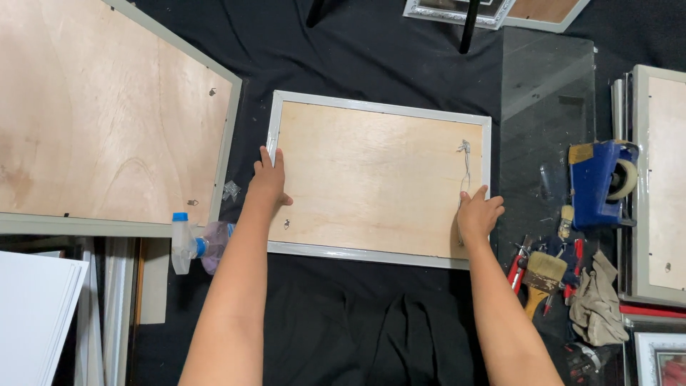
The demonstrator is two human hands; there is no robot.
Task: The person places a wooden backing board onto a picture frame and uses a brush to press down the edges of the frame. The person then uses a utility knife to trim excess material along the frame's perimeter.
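Grip, left: left hand [268, 182] lies flat, fingers stretched out, palm down on the left edge of the picture frame [379, 179]; it closes on nothing.
Grip, right: right hand [477, 213] rests on the frame's lower right corner with fingers curled loosely over the rim; whether it clasps the edge, I cannot tell.
Frame position: face down in the middle of the tabletop [371, 50], which is covered in black cloth; its plywood back is up, the pale grey border shows all round, and a short hanging wire [465, 161] sits near the right side.
Frames, count: four backs-up frames in view: the one under the hands, a large frame [107, 114] at the left, a narrow frame [661, 186] at the right edge, and part of another at the top [547, 11]. A white ornate frame corner [457, 11] lies beside that last one, and a further corner [661, 357] shows at bottom right.
Containers: one spray bottle [193, 246] lies on its side just left of the left forearm; its contents cannot be made out.
Glass: one clear sheet [547, 93] lies just right of the middle frame.
Tools: one blue tape dispenser [600, 182], one paintbrush [543, 275], red-handled pliers [516, 268], one crumpled rag [597, 304], all well right of the right hand.
Boards: a stack of white sheets [36, 314] at bottom left.
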